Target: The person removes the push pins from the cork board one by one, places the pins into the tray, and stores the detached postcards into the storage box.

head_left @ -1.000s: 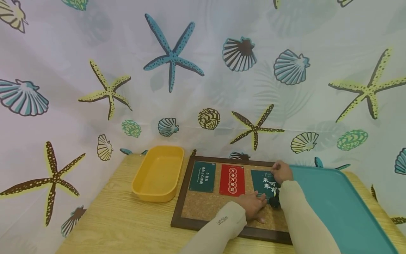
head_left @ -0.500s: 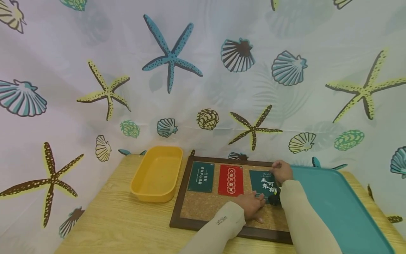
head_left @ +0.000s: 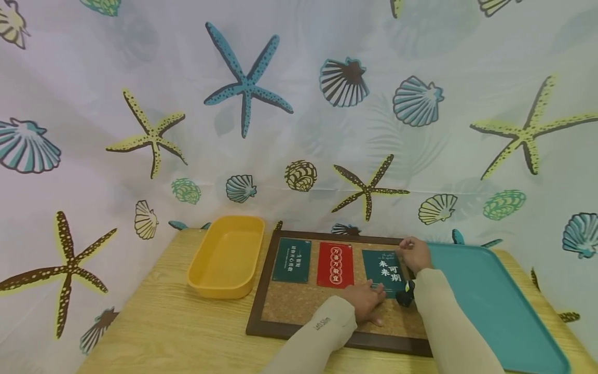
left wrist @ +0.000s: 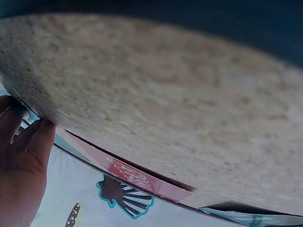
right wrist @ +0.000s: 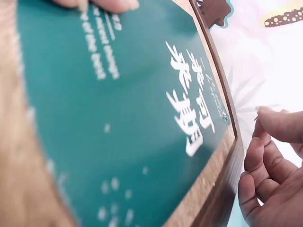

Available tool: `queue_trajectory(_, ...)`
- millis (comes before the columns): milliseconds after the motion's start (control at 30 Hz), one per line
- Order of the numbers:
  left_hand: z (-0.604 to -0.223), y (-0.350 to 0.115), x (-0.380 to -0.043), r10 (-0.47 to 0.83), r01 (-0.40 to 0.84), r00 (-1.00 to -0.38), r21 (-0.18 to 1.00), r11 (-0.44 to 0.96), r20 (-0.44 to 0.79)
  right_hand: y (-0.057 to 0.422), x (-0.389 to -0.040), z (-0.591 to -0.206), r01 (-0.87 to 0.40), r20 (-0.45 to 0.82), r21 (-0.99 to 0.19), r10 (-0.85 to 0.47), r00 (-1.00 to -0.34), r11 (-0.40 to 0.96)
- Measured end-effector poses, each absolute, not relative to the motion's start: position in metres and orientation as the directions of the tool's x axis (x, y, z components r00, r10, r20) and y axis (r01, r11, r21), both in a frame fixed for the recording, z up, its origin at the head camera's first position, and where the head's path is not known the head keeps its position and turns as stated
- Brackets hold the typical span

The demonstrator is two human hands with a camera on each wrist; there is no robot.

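A dark green card [head_left: 384,259] with white characters lies on the framed cork board [head_left: 299,304], near its right side. My left hand [head_left: 364,300] rests on the card's lower edge with fingers extended; its fingertips [right wrist: 116,4] show at the top of the right wrist view. At the card's upper right corner, my right hand [head_left: 415,254] pinches a tiny pin [right wrist: 256,118] between thumb and index finger. Only its thin tip shows in the right wrist view, a little off the board. The other fingers of that hand are curled.
A red card [head_left: 335,265] and another green card [head_left: 291,259] lie on the board's left part. A yellow bin [head_left: 226,259] stands left of the board, and a teal tray [head_left: 495,306] lies to its right. Behind the table hangs a patterned curtain [head_left: 280,156].
The head view has turned slightly right, so everything sits a little further left in it. Both hands keep nearly the same places on the card; the right fingers shift only slightly.
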State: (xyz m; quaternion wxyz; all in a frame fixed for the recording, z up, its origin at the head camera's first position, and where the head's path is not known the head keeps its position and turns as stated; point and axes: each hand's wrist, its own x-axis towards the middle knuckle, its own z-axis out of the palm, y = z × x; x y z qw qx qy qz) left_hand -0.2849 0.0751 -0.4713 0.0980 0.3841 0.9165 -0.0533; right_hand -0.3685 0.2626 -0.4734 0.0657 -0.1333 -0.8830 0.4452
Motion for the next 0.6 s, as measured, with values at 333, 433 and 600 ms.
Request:
queue_trajectory(333, -0.469, 0.075, -0.282, 0.696, 0.712, -0.689, -0.008, 0.702, -0.202, 0.277, -0.336, -0.469, 0.107, 0.039, -0.814, 0.238, -0.971, 0.571)
queue_trajectory(433, -0.469, 0.076, -0.282, 0.698, 0.715, -0.689, -0.023, 0.699, -0.194, 0.281, -0.328, -0.467, 0.101, 0.038, -0.829, 0.237, -0.971, 0.55)
queue_trajectory(600, -0.47, 0.075, -0.283, 0.696, 0.714, -0.688, -0.016, 0.7, -0.204, 0.291, -0.317, -0.467, 0.091, 0.024, -0.856, 0.215, -0.976, 0.509)
